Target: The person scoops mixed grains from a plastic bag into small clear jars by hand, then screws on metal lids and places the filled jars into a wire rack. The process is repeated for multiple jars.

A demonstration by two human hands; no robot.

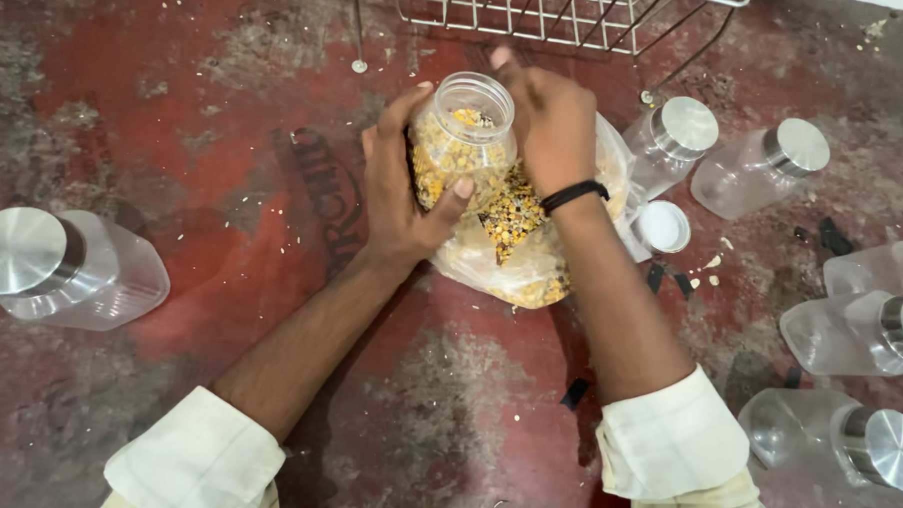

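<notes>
An open clear plastic jar (463, 134), partly filled with yellow split lentils, stands on the worn red floor (227, 96). My left hand (399, 187) is wrapped around the jar's side. My right hand (551, 122) is beside the jar's mouth, fingers bunched; whether it holds grain is hidden. Under both hands lies a clear plastic bag (516, 266) with more yellow lentils. A black band sits on my right wrist.
A loose silver lid (664, 226) lies right of the bag. Empty capped jars lie around: one at the left (66, 266), two at the upper right (760, 165), several at the right edge (859, 333). A wire rack (560, 12) stands behind. Grains are scattered about.
</notes>
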